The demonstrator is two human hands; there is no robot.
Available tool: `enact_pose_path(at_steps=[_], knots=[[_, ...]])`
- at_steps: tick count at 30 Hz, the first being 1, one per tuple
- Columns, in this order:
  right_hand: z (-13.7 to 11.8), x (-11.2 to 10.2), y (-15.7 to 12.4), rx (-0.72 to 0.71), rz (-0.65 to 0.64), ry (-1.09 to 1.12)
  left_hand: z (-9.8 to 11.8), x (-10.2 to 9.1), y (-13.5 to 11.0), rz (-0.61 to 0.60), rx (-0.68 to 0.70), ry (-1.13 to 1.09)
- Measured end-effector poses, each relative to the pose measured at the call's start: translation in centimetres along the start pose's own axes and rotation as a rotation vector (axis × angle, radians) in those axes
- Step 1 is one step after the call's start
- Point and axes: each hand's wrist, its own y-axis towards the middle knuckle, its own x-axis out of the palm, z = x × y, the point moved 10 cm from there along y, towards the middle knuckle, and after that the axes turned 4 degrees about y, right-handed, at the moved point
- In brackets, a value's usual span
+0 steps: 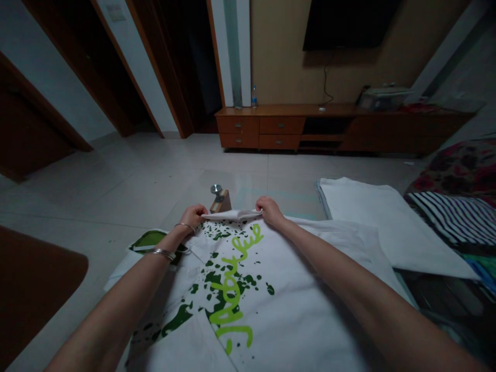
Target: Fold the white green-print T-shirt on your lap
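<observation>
A white T-shirt (287,289) with dark green splatters and lime green lettering is spread over a glass table in front of me. My left hand (195,216) pinches its far edge on the left side, near the collar with its green lining. Further right, my right hand (269,210) grips the same far edge. Between the two hands a strip of white fabric is raised and folded over. One part of the shirt lies folded in at the near left. Bracelets circle my left wrist.
Just past the shirt, a wooden table leg (220,200) with a metal cap shows. Folded white cloth (380,217) lies right, beside a striped garment (453,217). A low wooden TV cabinet (279,126) holding a water bottle (254,97) lines the wall. A brown rounded edge (34,289) is at left.
</observation>
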Motion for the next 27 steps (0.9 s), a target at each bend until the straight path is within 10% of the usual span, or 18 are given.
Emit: enact_pose_path(at_steps=[5, 10, 17, 22, 27], knots=[[-4.1, -0.9, -4.2, -0.464, -0.041, -0.133, 1.5, 0.1, -0.7, -0.019, 0.101, 0.172], [-4.0, -4.1, -7.9, -0.4, 0.063, -0.267, 5.9, -0.1, -2.7, 0.023, 0.199, 0.332], [-6.5, -6.1, -19.1, -0.336, 0.025, -0.258, 13.8, 7.4, -9.6, -0.241, 0.538, 0.523], [-2.1, -13.2, -29.2, -0.007, 0.245, -0.219, 15.5, 6.9, -10.0, -0.178, 0.442, 0.591], [5.2, -19.8, -43.8, 0.547, 0.45, -0.352, 22.5, 9.3, -12.7, -0.14, 0.538, 0.606]])
